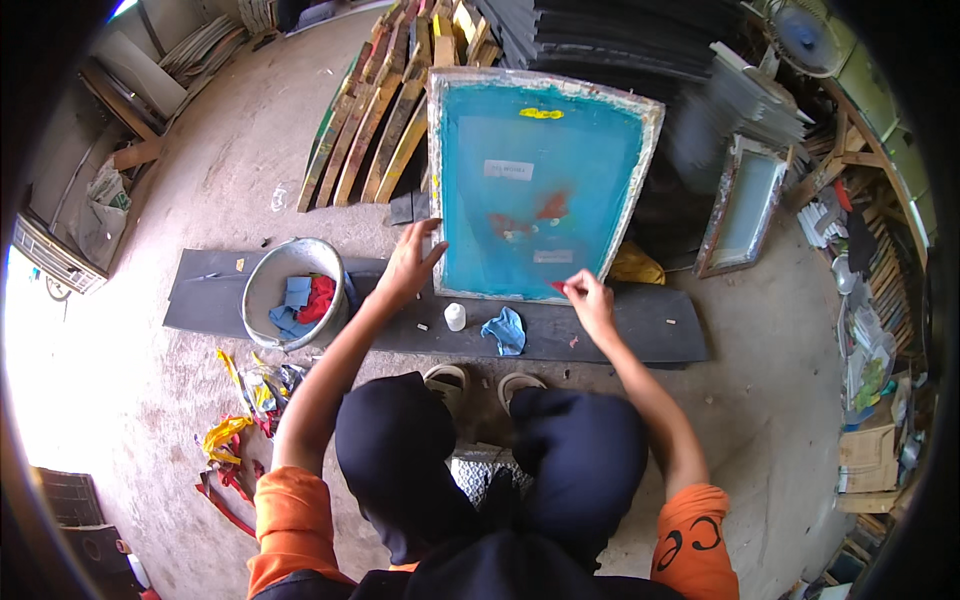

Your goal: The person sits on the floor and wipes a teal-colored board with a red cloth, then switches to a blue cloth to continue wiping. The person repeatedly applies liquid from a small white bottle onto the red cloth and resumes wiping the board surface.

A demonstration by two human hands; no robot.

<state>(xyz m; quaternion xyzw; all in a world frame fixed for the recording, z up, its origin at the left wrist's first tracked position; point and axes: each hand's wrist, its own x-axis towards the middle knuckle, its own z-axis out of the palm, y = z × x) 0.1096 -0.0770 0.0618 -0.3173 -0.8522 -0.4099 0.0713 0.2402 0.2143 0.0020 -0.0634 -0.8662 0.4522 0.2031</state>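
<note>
A silk screen (pixel 600 120) with teal mesh and a paint-crusted pale frame stands upright in front of me. My left hand (pixel 405 265) grips its left edge low down, thumb and fingers at the rim. At the lower right of the mesh, my right hand (pixel 592 302) pinches a small red cloth (pixel 558 287) against or close to the surface. Reddish smears (pixel 552 205) mark the middle of the mesh. Below the frame, a white bottle (pixel 455 317) and a crumpled blue cloth (pixel 505 332) rest on a dark mat (pixel 640 325).
To the left stands a grey bucket (pixel 262 275) holding blue and red cloths. Colourful scraps (pixel 228 440) litter the floor beside my left arm. Wooden frames (pixel 375 120) and dark stacked sheets (pixel 610 40) stand behind the screen; a smaller framed screen (pixel 745 210) leans at right.
</note>
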